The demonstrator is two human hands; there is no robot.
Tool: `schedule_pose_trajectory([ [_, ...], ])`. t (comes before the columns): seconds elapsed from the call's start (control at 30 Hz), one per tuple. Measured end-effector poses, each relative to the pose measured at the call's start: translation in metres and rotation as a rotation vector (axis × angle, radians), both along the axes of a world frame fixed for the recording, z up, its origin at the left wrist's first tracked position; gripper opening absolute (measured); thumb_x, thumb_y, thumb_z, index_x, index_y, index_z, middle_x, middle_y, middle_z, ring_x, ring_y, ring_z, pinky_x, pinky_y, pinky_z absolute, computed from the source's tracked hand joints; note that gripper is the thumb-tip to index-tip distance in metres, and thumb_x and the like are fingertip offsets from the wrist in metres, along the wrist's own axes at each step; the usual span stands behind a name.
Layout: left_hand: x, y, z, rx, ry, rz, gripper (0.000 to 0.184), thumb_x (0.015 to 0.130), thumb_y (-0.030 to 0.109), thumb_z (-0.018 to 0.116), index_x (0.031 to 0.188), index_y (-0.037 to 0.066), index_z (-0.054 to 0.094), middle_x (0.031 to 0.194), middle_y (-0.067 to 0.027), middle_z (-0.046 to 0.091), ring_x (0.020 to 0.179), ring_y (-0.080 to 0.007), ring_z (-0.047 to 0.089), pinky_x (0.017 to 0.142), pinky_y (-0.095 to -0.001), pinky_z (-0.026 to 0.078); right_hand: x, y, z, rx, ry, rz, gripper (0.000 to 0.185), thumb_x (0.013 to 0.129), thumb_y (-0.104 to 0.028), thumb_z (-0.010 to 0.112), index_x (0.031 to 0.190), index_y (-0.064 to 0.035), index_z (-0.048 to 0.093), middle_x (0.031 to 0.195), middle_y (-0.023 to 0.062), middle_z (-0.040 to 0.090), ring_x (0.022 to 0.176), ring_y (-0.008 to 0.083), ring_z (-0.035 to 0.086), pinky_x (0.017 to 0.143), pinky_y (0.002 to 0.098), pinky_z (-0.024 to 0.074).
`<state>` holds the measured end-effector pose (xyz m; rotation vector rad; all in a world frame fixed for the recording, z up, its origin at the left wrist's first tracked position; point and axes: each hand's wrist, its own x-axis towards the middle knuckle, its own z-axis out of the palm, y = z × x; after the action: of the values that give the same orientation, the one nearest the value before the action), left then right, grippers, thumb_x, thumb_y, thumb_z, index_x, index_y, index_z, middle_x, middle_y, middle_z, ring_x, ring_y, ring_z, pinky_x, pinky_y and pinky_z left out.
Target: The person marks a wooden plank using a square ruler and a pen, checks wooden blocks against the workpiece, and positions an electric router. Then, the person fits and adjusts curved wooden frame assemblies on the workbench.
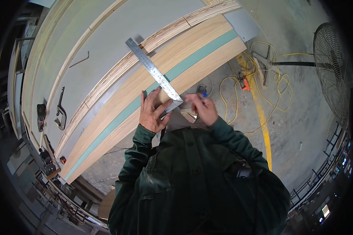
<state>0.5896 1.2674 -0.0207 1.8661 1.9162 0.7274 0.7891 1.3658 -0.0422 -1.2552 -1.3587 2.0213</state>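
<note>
A long curved wooden board (pixel 125 88) with a green stripe (pixel 200 52) lies across the table. A metal try square (pixel 153 70) rests over it, its blade crossing the stripe and its stock at the board's near edge. My left hand (pixel 154 114) holds the square near its corner, with fingers spread over the board and the thumb side by the stock. Just right of that corner, my right hand (pixel 204 110) is closed round a slim pen with a blue end (pixel 204 94). The hand partly hides the pen, and its tip cannot be made out.
Behind the board runs a curved, layered wooden strip (pixel 117 72) on the grey table (pixel 102 43). A clamp (pixel 60 109), a hex key (pixel 79 60) and a black tool (pixel 41 117) lie at left. A yellow cord (pixel 276 103) and a large fan (pixel 331 72) are at right.
</note>
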Motion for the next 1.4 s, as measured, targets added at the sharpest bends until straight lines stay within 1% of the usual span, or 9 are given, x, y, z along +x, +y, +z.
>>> schedule_pose_trajectory([
  [0.07,-0.001,0.0,-0.001,0.004,0.0,-0.004,0.049,0.06,0.014,0.074,0.109,0.016,0.067,0.135,-0.0195,0.042,0.124,-0.0363,0.043,0.107,-0.0625,0.018,0.01,0.01,0.015,0.67,-0.142,-0.044,0.025,0.096,-0.015,0.045,0.095,0.0016,0.063,0.08,0.0095,0.062,0.067,0.0227,0.056,0.062,0.0325,0.0446],
  [0.1,-0.001,-0.001,-0.002,0.007,0.001,-0.014,0.049,0.061,0.015,0.073,0.109,0.014,0.066,0.133,-0.0222,0.043,0.125,-0.0379,0.043,0.107,-0.0635,0.018,0.018,0.013,0.021,0.664,-0.143,-0.014,0.02,0.092,-0.01,0.047,0.094,0.0014,0.063,0.08,0.0131,0.061,0.072,0.0302,0.056,0.067,0.0363,0.0442],
  [0.2,0.0,0.0,-0.002,0.015,0.008,-0.013,0.049,0.061,0.015,0.073,0.109,0.014,0.066,0.134,-0.0221,0.042,0.124,-0.0384,0.043,0.107,-0.0632,0.018,0.019,0.013,0.043,0.588,-0.016,0.083,0.015,0.088,-0.007,0.054,0.095,0.0018,0.063,0.08,0.0132,0.062,0.071,0.0293,0.056,0.066,0.0358,0.0445],
  [0.23,0.0,0.0,-0.003,0.017,0.006,-0.01,0.049,0.061,0.015,0.073,0.109,0.014,0.066,0.134,-0.0221,0.042,0.124,-0.0384,0.043,0.107,-0.0632,0.018,0.009,0.018,0.06,0.719,-0.063,0.141,0.014,0.083,-0.003,0.06,0.096,0.0015,0.064,0.082,0.0135,0.063,0.074,0.0295,0.058,0.067,0.0357,0.0456],
  [0.43,-0.002,-0.001,-0.002,0.017,-0.014,-0.017,0.048,0.062,0.014,0.073,0.109,0.015,0.065,0.135,-0.0199,0.04,0.122,-0.0381,0.042,0.108,-0.0611,0.02,0.005,0.014,0.047,0.709,-0.067,0.086,0.018,0.081,-0.002,0.064,0.098,0.0008,0.064,0.086,0.0138,0.065,0.078,0.029,0.061,0.07,0.0341,0.0474],
  [0.63,-0.002,-0.002,-0.005,0.021,-0.031,-0.021,0.049,0.059,0.014,0.071,0.108,0.013,0.066,0.135,-0.0221,0.041,0.123,-0.0388,0.043,0.106,-0.063,0.019,0.007,0.015,0.049,0.733,-0.077,0.11,0.018,0.082,-0.002,0.064,0.099,0.0006,0.064,0.086,0.0136,0.065,0.077,0.0279,0.062,0.069,0.0333,0.0477],
  [0.97,-0.002,-0.001,-0.005,0.027,-0.02,-0.02,0.05,0.06,0.014,0.072,0.109,0.014,0.066,0.136,-0.0214,0.041,0.123,-0.0383,0.043,0.105,-0.0639,0.02,0.005,0.016,0.048,0.76,-0.06,0.113,0.017,0.08,-0.002,0.065,0.097,0.0001,0.064,0.085,0.0138,0.065,0.076,0.029,0.062,0.067,0.0337,0.0483],
  [1.27,0.0,-0.002,-0.004,0.0,-0.012,-0.005,0.049,0.06,0.013,0.073,0.109,0.015,0.066,0.137,-0.0199,0.04,0.124,-0.0377,0.042,0.106,-0.0627,0.021,0.0,0.017,0.048,0.894,-0.067,0.155,0.019,0.076,-0.003,0.068,0.094,-0.0023,0.064,0.082,0.0121,0.064,0.071,0.029,0.06,0.062,0.035,0.0484],
  [1.4,0.0,-0.003,-0.005,0.003,-0.025,-0.002,0.051,0.059,0.012,0.073,0.109,0.015,0.066,0.137,-0.0208,0.04,0.125,-0.0377,0.042,0.106,-0.0635,0.02,-0.001,0.018,0.05,0.903,-0.115,0.251,0.017,0.078,0.0,0.064,0.096,0.0001,0.064,0.087,0.0138,0.065,0.075,0.0289,0.061,0.065,0.0338,0.0487],
])
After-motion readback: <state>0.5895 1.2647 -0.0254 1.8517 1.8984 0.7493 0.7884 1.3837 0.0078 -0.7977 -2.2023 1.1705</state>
